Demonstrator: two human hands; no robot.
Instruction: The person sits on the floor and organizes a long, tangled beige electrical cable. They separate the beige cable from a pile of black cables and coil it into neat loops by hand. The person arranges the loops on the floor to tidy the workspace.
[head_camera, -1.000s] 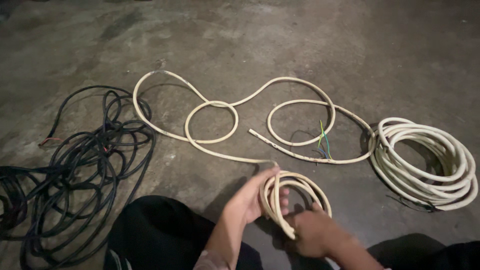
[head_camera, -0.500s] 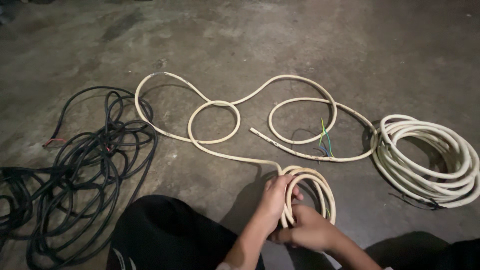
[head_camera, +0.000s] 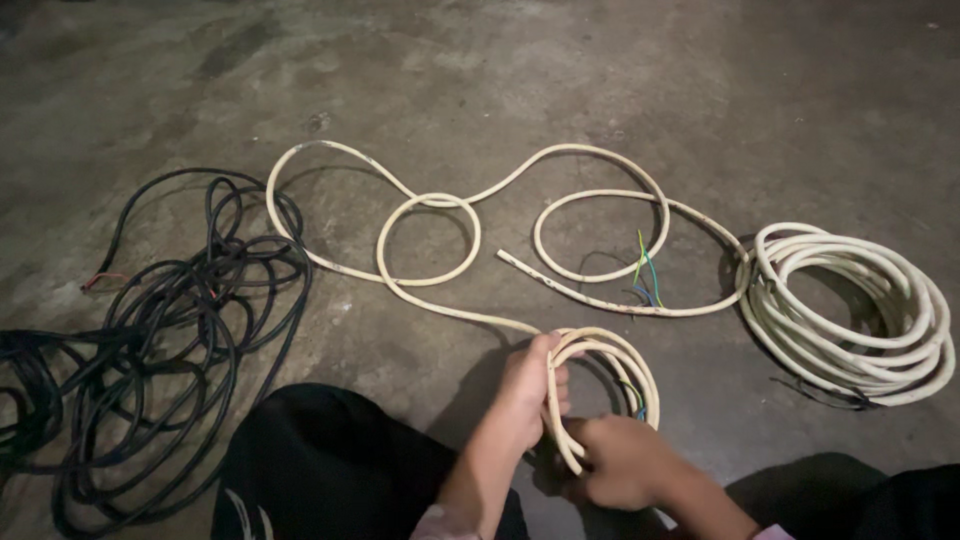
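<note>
Far left, at nine o'clock: a loose tangle of black cable (head_camera: 150, 330) sprawled on the concrete floor (head_camera: 500, 70), strands crossing any which way, a reddish bared end poking out at its upper left. It lies well apart from both hands, untouched.

Bottom, around seven o'clock: the person's dark-clad knee (head_camera: 320, 460), raised between the black tangle and the hands; the person appears to crouch or sit low over the floor.

Centre: a run of cream cable (head_camera: 430, 240) snakes over the floor in open loops from ten o'clock toward one o'clock. One cut end lies flat near the middle; coloured inner wires, green, yellow and blue, show beside it. The slack loops look free to be drawn in, nothing pinning them.

Bottom centre, six o'clock: the left hand (head_camera: 530, 385) is closed round the left side of a small coil (head_camera: 600, 375) of the same cream cable, fingers wrapped through its opening, likely to keep the turns stacked. The floor run rises straight into this coil at its upper left. The right hand (head_camera: 615, 460) is clenched on the coil's lower edge, just below and touching it, pinching the turns together. The coil thus sits between both hands, lifted slightly off the floor.

Right, three o'clock: a large finished-looking coil of cream cable (head_camera: 850, 310) lying flat, turns neat, well apart from the hands.
</note>
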